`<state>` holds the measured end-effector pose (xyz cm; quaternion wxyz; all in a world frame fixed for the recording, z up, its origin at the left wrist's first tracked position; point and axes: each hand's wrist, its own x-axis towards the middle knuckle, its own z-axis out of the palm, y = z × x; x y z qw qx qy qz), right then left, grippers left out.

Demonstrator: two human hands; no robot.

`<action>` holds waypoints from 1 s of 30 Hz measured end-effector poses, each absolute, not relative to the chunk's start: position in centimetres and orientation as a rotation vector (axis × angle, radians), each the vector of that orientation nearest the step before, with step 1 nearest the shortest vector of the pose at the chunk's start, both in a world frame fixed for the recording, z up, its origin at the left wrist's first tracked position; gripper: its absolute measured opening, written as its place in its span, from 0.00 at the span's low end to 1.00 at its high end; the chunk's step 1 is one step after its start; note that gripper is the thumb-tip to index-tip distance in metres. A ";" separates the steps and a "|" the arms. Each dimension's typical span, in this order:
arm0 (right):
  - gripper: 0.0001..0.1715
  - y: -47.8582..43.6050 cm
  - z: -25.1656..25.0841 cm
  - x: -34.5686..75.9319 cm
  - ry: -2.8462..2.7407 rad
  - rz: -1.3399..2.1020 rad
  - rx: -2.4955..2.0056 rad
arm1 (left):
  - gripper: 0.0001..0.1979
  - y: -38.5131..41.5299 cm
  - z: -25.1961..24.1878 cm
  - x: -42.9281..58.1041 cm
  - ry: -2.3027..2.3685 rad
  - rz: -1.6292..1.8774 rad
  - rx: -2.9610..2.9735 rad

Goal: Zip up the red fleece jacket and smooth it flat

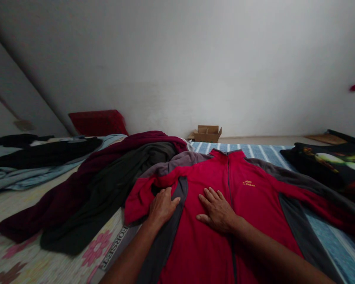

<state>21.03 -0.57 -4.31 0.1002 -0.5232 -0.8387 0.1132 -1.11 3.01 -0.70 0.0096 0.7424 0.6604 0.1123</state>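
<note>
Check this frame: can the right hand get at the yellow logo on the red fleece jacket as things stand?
Probably yes. The right hand lies flat on the red fleece jacket, close to the yellow logo. Only the zip lies between them, and nothing covers the logo.

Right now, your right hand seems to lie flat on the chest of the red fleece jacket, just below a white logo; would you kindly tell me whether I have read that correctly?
Not quite: the logo is yellow, not white, as the head view shows. The right hand does lie flat on the chest of the red fleece jacket, just below it.

Red and grey fleece zip jacket (254, 225), lying face-up, one side bunched inward
</note>
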 end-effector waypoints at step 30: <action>0.46 -3.6 -3.9 17.4 -2.513 0.395 -1.446 | 0.21 -1.2 1.2 -5.7 1.626 0.479 1.547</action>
